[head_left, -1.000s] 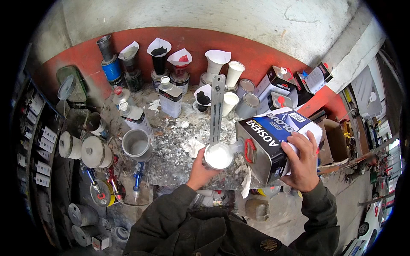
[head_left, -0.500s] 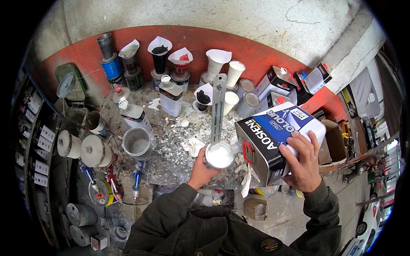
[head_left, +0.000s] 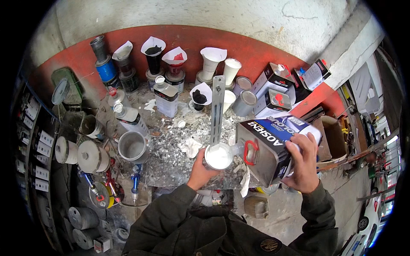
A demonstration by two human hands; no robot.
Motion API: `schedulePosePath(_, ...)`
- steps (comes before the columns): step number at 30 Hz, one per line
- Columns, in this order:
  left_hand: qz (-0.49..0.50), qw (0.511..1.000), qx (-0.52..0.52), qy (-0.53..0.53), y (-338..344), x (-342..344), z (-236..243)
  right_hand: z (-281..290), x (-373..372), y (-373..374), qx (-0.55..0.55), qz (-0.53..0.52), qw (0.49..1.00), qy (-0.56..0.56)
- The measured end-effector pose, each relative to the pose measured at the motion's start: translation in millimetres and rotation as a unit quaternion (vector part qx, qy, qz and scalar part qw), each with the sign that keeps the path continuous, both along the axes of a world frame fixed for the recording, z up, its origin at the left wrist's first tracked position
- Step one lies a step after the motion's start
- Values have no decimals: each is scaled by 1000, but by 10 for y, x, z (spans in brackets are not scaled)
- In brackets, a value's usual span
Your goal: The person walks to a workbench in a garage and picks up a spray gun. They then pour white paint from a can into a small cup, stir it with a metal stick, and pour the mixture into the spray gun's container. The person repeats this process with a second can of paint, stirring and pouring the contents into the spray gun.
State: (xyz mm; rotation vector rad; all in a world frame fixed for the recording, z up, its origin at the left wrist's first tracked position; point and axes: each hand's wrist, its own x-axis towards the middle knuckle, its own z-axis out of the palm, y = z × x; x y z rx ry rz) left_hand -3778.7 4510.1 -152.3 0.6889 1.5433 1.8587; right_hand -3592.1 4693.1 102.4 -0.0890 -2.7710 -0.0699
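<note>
A cup of white paint is gripped in my left hand, fingers wrapped round its left side. Upright in the paint stands a flat metal mixing ruler with long slots. My right hand holds a big rectangular metal can, black, blue and white with a red handle, tipped on its side. Its clear spout points left at the cup's rim. Whether liquid is flowing from it, I cannot make out. A crumpled white rag lies left of the cup.
Paper strainers in cups stand on tins along the red backboard. A grey cup and white bottles are on the left of the paint-spattered bench. Spray guns hang at its left front. More metal cans stand back right.
The can in my right hand has tipped a little, its printed side now leaning further away and its top end showing more. My left hand keeps its hold on the cup. The view has shifted slightly.
</note>
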Motion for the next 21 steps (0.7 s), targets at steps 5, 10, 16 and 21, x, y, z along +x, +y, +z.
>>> schedulePosePath(5, -1, 1000, -7, -3, -35, 21, -41, -642, 148, 448, -267, -78, 959, 48)
schedulePosePath(10, 7, 998, -44, -35, -113, 35, 2, -2116, 272, 1219, -467, -239, 809, 265)
schedulePosePath(16, 27, 995, -83, -39, -266, 70, 0, -2937, -140, 1621, -341, -402, 777, 345)
schedulePosePath(21, 26, 992, -122, -20, -451, 107, 23, -3448, -459, 1753, -356, -341, 766, 413)
